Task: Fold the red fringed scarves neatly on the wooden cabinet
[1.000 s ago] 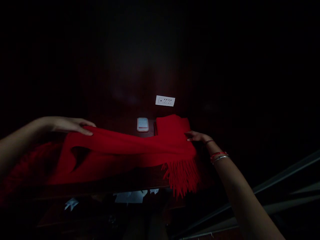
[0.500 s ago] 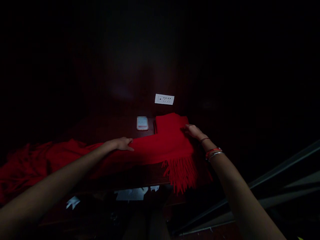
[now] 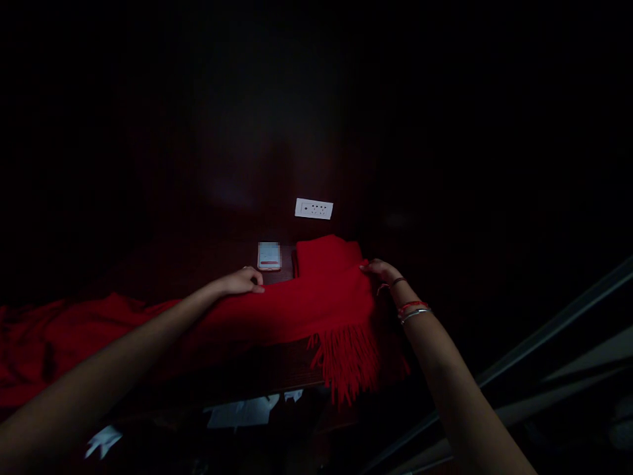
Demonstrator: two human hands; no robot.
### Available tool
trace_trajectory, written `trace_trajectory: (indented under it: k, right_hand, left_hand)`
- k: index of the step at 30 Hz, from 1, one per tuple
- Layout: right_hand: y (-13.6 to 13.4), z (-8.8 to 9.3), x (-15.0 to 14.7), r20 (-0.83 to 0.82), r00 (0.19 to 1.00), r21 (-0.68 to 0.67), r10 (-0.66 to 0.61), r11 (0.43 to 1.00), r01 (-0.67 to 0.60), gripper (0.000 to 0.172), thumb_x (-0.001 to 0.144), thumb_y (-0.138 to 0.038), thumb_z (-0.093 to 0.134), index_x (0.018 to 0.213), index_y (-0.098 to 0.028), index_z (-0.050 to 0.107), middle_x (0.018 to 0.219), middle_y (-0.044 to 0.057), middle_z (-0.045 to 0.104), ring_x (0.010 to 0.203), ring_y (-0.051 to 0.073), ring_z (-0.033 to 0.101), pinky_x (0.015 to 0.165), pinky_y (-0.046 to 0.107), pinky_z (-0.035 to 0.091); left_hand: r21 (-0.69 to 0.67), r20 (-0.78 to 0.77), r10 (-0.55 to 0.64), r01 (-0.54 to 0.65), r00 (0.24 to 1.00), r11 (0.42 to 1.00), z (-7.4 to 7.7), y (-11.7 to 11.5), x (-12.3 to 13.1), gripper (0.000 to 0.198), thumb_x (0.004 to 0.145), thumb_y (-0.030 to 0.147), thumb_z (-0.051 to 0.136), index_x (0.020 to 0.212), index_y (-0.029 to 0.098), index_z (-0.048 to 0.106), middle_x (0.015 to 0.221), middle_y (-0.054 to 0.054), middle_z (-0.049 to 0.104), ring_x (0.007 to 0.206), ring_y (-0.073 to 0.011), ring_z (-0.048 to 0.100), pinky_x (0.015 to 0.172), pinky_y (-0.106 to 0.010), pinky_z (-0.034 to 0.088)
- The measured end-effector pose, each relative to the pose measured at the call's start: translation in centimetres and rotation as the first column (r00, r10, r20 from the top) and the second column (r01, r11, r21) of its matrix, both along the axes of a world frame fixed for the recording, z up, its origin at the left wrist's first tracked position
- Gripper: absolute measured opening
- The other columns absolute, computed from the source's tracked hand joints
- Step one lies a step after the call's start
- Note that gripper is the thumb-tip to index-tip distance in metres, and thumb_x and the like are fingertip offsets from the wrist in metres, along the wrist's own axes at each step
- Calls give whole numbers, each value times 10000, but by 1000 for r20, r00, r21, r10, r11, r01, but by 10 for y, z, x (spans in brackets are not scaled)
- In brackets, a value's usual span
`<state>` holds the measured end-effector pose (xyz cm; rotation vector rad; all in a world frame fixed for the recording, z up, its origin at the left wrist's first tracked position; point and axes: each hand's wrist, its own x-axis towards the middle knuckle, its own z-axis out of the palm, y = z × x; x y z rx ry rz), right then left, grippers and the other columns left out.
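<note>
A red fringed scarf (image 3: 297,307) lies across a dark wooden surface, stretched to the left, where it is rumpled. Its right part overlaps a folded red section (image 3: 326,257), and tassels (image 3: 346,363) hang down at the front. My left hand (image 3: 242,280) is closed, with thumb and fingers pinching the scarf's far edge near the middle. At the right end, my right hand (image 3: 380,268) grips the scarf's edge between thumb and fingers. Bracelets circle my right wrist.
A phone (image 3: 270,256) with a lit screen lies just behind the scarf. On the dark wall behind is a white power socket (image 3: 314,209). Pale papers (image 3: 240,413) show below the front edge. A metal rail (image 3: 554,330) slants at the lower right.
My left fingers have curled from lying on the scarf to pinching its far edge. My right fingers have closed on the right edge. The view has shifted slightly.
</note>
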<state>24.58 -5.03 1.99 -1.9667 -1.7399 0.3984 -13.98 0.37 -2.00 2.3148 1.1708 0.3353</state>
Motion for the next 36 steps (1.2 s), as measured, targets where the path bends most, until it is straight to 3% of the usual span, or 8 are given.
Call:
trace_trajectory:
  k: [3, 6, 9, 11, 17, 23, 29, 36]
  right_hand:
    - [-9, 24, 4, -119, 993, 51, 21, 999, -15, 237, 808, -297, 429, 918, -106, 516, 831, 76, 584, 742, 149, 539, 646, 272, 453]
    - [-21, 59, -4, -171, 978, 357, 117, 933, -49, 254, 765, -362, 457, 884, -140, 488, 837, 43, 566, 746, 132, 513, 668, 254, 430]
    - [-36, 99, -31, -17, 983, 517, 180, 844, -146, 274, 711, -402, 515, 837, -159, 493, 800, 23, 550, 731, 134, 489, 671, 255, 406]
    - [-45, 125, -56, 98, 969, 507, 228, 826, -246, 267, 695, -395, 540, 823, -164, 506, 769, 16, 547, 706, 134, 481, 656, 256, 395]
    - [-57, 168, -111, 187, 925, 484, 330, 788, -379, 257, 680, -373, 566, 830, -170, 516, 765, 12, 559, 719, 147, 493, 663, 273, 393]
    - [-79, 136, -96, -86, 951, 459, 295, 859, -225, 450, 615, -377, 632, 990, -192, 465, 914, 41, 550, 812, 162, 517, 704, 303, 423]
    - [-88, 77, -89, -505, 796, 224, 333, 942, -251, 267, 638, -364, 606, 777, -154, 517, 758, 17, 541, 704, 116, 528, 680, 288, 445]
    - [-80, 88, -129, -395, 820, 346, 415, 894, -286, 373, 675, -377, 581, 977, -185, 473, 968, 52, 546, 860, 136, 515, 788, 305, 422]
  left_hand:
    - [-120, 200, 97, -74, 975, 990, 16, 10, -19, 396, 648, 526, 409, 785, 173, 524, 733, -13, 543, 687, -162, 511, 592, -245, 394]
    - [-249, 103, 1, 25, 995, 968, 28, 17, -33, 467, 582, 521, 515, 891, 171, 501, 794, -22, 579, 719, -172, 539, 609, -246, 405]
    - [-279, -22, -135, 123, 991, 952, 43, 12, -20, 632, 498, 470, 634, 1032, 167, 482, 980, -73, 580, 900, -216, 525, 716, -268, 403]
    - [-151, 145, -169, 191, 975, 970, 61, 1, 6, 689, 555, 485, 611, 1145, 184, 424, 1150, -101, 500, 1038, -225, 455, 796, -282, 377]
    - [-18, 758, -295, 471, 582, 882, 129, -41, 96, 574, 659, 433, 584, 1150, 175, 436, 1092, -94, 543, 966, -207, 518, 813, -339, 392]
    - [67, 848, -221, 317, 481, 946, 152, -46, 98, 329, 593, 300, 654, 853, 119, 562, 860, -34, 605, 814, -185, 557, 769, -330, 410]
    - [7, 722, -234, 331, 651, 943, 163, -52, 57, 379, 604, 235, 630, 960, 169, 517, 874, -2, 592, 811, -162, 552, 741, -307, 412]
    - [128, 636, -302, 289, 710, 949, 176, -59, 47, 217, 640, 261, 601, 811, 141, 541, 835, -4, 581, 781, -155, 537, 712, -290, 401]
